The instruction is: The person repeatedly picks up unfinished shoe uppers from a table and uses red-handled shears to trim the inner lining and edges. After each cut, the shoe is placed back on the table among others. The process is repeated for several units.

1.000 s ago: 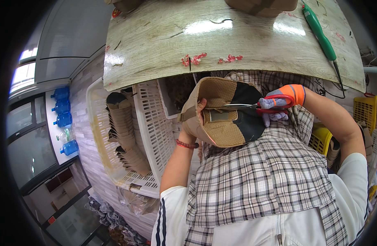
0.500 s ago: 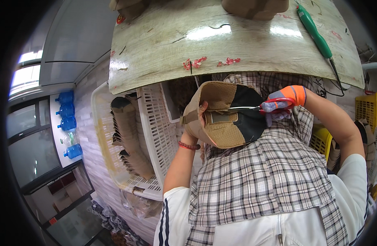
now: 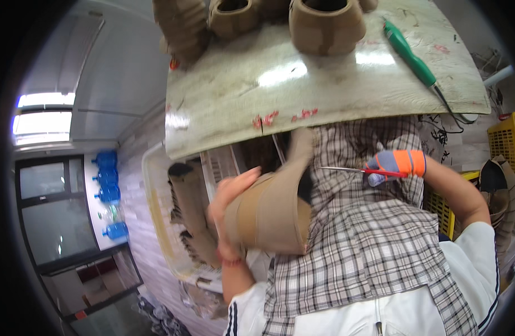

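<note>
Tan suede boot upper (image 3: 268, 215), a soft curved shell with a narrow tongue rising toward the table edge, sits in my left hand (image 3: 229, 204); my fingers curl over its near side and my thumb is hidden behind it. It hangs over my lap, above the checked grey-and-white apron (image 3: 358, 246), just below the worn pale wooden worktable (image 3: 302, 84). My right hand (image 3: 400, 165), in an orange, grey and blue knitted glove, is closed around red-handled scissors (image 3: 358, 171); the thin blades point at the upper's dark inner edge (whether the tips touch it I cannot tell). The glove covers the handle loops, so my grip there is hard to read. On the table a green-handled tool (image 3: 411, 56) lies with its cord trailing off the edge, and several tan boot uppers (image 3: 325, 22) stand at the far side, cut off by the frame. A white plastic crate (image 3: 162, 235) of stacked tan pieces stands to my left, partly hidden under the table.
</note>
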The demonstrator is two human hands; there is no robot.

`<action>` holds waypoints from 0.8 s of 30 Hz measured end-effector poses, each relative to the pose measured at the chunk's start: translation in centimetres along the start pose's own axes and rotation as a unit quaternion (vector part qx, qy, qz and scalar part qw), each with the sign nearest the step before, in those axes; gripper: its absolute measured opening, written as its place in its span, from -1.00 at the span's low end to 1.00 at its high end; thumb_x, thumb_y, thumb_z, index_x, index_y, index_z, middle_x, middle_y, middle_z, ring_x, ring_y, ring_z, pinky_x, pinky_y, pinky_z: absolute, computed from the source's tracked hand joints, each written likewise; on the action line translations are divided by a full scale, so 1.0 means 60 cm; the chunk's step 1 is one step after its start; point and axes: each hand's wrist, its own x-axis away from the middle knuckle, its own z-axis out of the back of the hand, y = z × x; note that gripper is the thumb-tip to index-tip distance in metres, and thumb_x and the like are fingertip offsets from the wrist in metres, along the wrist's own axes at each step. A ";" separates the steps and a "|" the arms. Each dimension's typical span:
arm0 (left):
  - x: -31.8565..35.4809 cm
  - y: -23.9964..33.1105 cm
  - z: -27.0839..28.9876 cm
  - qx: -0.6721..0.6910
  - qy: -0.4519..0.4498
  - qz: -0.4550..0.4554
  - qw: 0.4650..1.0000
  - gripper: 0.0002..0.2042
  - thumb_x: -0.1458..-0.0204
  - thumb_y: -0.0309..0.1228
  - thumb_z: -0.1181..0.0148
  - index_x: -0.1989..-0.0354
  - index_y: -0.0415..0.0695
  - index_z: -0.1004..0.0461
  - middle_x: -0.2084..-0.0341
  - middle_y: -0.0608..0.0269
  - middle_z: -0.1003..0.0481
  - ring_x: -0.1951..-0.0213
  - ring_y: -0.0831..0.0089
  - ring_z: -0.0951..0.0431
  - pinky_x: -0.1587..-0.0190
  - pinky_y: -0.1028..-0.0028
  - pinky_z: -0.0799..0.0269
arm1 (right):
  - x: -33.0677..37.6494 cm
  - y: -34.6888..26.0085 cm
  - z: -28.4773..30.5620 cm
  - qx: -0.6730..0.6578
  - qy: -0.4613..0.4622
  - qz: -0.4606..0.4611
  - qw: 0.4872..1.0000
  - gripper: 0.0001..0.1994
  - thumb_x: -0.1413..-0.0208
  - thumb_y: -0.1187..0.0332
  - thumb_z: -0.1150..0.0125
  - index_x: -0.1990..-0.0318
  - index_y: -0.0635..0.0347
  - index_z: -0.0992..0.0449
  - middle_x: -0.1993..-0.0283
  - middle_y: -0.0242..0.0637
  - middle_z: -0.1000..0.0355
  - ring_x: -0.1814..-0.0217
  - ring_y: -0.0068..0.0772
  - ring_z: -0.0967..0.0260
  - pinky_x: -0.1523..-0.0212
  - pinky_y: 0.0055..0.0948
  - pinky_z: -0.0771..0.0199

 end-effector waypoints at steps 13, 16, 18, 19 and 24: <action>-0.410 0.176 0.083 -0.418 -0.033 -0.499 0.759 -0.71 0.03 -0.55 -0.13 0.11 -0.18 -0.62 0.15 0.09 -0.62 0.15 0.17 -0.64 -0.06 0.20 -0.53 | 0.042 0.086 -0.070 -0.219 0.158 0.027 0.962 -0.23 -0.33 -0.31 0.29 0.16 0.29 -0.62 0.62 -0.39 -0.40 0.54 -0.48 -0.33 0.40 -0.45 -0.38; -0.526 0.197 -0.012 -0.381 -0.043 -0.550 0.742 -0.74 0.03 -0.56 -0.13 0.14 -0.12 -0.58 0.16 0.18 -0.59 0.13 0.20 -0.62 -0.06 0.25 -0.53 | 0.044 0.098 -0.073 -0.215 0.155 0.037 0.964 -0.28 -0.35 -0.27 0.31 0.11 0.19 -0.64 0.61 -0.37 -0.43 0.62 -0.44 -0.36 0.51 -0.40 -0.37; -0.599 0.180 -0.093 -0.365 -0.091 -0.542 0.751 -0.77 -0.02 -0.57 -0.10 0.14 -0.09 -0.53 0.08 0.19 -0.54 0.03 0.19 -0.56 -0.07 0.27 -0.50 | 0.045 0.099 -0.075 -0.230 0.162 0.022 0.959 -0.30 -0.35 -0.26 0.28 0.07 0.20 -0.63 0.62 -0.39 -0.38 0.63 -0.51 -0.32 0.52 -0.44 -0.35; -0.630 0.158 -0.137 -0.359 -0.120 -0.536 0.754 -0.78 -0.06 -0.56 -0.07 0.13 -0.08 -0.51 0.03 0.18 -0.51 -0.04 0.19 -0.52 -0.09 0.28 -0.49 | 0.046 0.096 -0.075 -0.269 0.152 0.001 0.951 -0.31 -0.35 -0.25 0.26 0.06 0.20 -0.63 0.63 -0.40 -0.37 0.63 -0.53 -0.30 0.52 -0.46 -0.34; -0.684 0.110 -0.226 -0.232 -0.256 -0.371 0.862 -0.62 -0.10 -0.64 0.03 -0.07 0.01 -0.45 -0.01 0.14 -0.46 -0.09 0.13 -0.47 -0.17 0.30 -0.38 | 0.034 0.109 -0.084 -0.346 0.189 0.064 0.917 -0.35 -0.34 -0.17 0.07 0.08 0.40 -0.57 0.58 -0.40 -0.39 0.54 -0.55 -0.30 0.48 -0.50 -0.34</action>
